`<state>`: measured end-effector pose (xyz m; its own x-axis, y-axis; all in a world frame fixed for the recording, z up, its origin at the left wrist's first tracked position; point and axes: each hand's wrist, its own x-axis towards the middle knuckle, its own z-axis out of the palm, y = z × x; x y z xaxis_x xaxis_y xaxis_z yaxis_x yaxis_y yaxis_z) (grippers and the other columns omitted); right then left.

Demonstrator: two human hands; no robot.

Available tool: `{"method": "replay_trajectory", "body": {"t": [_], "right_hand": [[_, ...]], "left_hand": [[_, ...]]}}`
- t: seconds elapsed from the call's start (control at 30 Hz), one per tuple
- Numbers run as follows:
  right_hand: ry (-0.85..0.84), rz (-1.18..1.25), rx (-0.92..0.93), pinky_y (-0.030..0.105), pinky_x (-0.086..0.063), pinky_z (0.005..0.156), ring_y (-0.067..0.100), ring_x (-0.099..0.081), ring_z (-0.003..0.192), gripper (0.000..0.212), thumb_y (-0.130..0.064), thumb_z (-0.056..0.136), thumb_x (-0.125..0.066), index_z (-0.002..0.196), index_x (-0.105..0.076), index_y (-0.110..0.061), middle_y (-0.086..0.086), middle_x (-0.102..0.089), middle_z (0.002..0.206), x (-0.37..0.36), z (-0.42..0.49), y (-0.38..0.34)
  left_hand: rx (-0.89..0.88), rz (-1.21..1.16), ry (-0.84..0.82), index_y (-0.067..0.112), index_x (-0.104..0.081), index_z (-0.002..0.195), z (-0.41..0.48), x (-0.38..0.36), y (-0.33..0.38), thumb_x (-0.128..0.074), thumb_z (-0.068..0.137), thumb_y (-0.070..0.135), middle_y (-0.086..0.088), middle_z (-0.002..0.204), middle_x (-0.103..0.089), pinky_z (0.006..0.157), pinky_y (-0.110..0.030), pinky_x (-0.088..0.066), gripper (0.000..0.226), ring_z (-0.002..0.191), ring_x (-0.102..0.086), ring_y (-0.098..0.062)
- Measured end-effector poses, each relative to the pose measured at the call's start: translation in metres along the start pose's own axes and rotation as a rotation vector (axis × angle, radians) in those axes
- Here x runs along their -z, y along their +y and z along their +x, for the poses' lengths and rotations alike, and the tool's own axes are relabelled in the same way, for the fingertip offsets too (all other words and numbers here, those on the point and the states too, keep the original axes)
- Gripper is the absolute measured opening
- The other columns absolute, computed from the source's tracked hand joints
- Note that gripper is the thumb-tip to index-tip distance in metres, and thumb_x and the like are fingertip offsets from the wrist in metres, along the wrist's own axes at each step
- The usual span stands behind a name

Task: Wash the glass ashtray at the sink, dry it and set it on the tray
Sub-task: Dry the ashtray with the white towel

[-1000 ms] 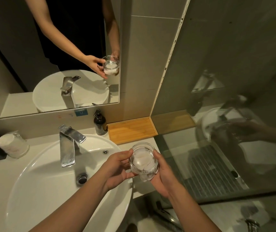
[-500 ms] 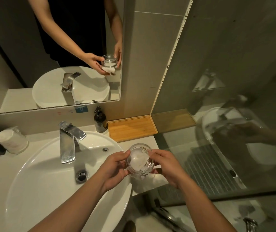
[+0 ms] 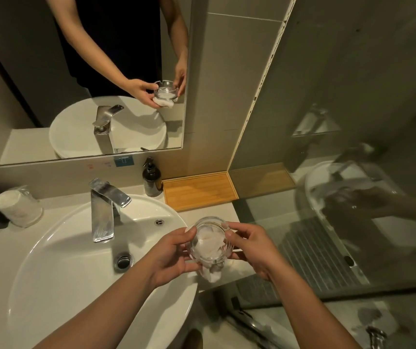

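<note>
The round glass ashtray (image 3: 210, 241) is held in the air over the right rim of the white basin (image 3: 58, 268). My left hand (image 3: 170, 256) grips its left side and cups it from below. A white tissue (image 3: 210, 274) lies under the glass, shows through it and hangs out below. My right hand (image 3: 253, 245) holds the ashtray's right rim with thumb and fingers. The wooden tray (image 3: 199, 191) sits on the counter behind the ashtray, against the wall.
A chrome tap (image 3: 105, 207) stands at the back of the basin, its drain (image 3: 124, 261) below. A dark pump bottle (image 3: 152, 180) is left of the tray. A wrapped cup (image 3: 18, 209) stands far left. A glass shower screen (image 3: 340, 222) borders the counter on the right.
The ashtray and both hands have shifted slightly down and left towards the basin rim. My right hand moved from under the glass to its right rim.
</note>
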<state>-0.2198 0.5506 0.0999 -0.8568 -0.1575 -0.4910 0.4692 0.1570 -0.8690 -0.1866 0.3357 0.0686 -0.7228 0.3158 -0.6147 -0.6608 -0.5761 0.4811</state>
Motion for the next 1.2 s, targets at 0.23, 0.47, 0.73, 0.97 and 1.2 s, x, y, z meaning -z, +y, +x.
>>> {"method": "replay_trajectory", "body": {"t": [0.23, 0.47, 0.73, 0.97, 1.2], "right_hand": [[-0.003, 0.051, -0.019, 0.040, -0.065, 0.074, 0.025, -0.078, 0.083, 0.025, -0.007, 0.095, -0.068, 0.113, -0.077, -0.023, 0.020, -0.076, 0.095, 0.006, -0.001, 0.007], [0.091, 0.048, 0.042, 0.057, -0.063, 0.079, 0.036, -0.077, 0.087, 0.031, -0.009, 0.095, -0.069, 0.125, -0.072, -0.017, 0.020, -0.075, 0.104, -0.003, -0.001, 0.003], [0.071, 0.042, 0.052, 0.044, -0.066, 0.076, 0.022, -0.078, 0.090, 0.022, -0.011, 0.096, -0.068, 0.112, -0.077, -0.023, 0.006, -0.080, 0.099, 0.008, 0.003, -0.006], [0.074, 0.025, 0.045, 0.041, -0.066, 0.074, 0.029, -0.077, 0.089, 0.024, -0.009, 0.095, -0.069, 0.116, -0.077, -0.020, 0.024, -0.074, 0.105, 0.012, 0.004, -0.002], [0.074, 0.012, 0.061, 0.040, -0.066, 0.074, 0.024, -0.077, 0.092, 0.025, -0.012, 0.097, -0.067, 0.117, -0.075, -0.024, 0.009, -0.078, 0.103, 0.007, 0.003, -0.003]], "left_hand": [[-0.140, 0.061, 0.110, 0.005, -0.070, 0.117, 0.003, -0.006, 0.000, -0.085, 0.069, 0.014, -0.024, 0.120, -0.070, 0.076, -0.042, -0.064, 0.052, 0.104, -0.069, -0.032], [0.012, -0.256, -0.157, -0.004, -0.056, 0.140, 0.005, -0.011, -0.007, -0.091, 0.073, 0.018, -0.033, 0.143, -0.057, 0.101, -0.056, -0.055, 0.079, 0.129, -0.060, -0.046], [0.065, -0.073, -0.088, -0.002, -0.066, 0.130, 0.010, -0.011, 0.004, -0.099, 0.059, 0.031, -0.029, 0.133, -0.066, 0.088, -0.052, -0.062, 0.085, 0.120, -0.067, -0.044], [-0.120, 0.002, 0.012, 0.001, -0.069, 0.124, 0.018, -0.009, 0.006, -0.084, 0.073, 0.015, -0.019, 0.117, -0.076, 0.077, -0.036, -0.064, 0.055, 0.101, -0.076, -0.027], [-0.001, -0.151, -0.228, -0.005, -0.067, 0.128, 0.022, -0.010, 0.001, -0.091, 0.072, 0.012, -0.029, 0.137, -0.062, 0.106, -0.054, -0.053, 0.063, 0.126, -0.063, -0.041]]}}
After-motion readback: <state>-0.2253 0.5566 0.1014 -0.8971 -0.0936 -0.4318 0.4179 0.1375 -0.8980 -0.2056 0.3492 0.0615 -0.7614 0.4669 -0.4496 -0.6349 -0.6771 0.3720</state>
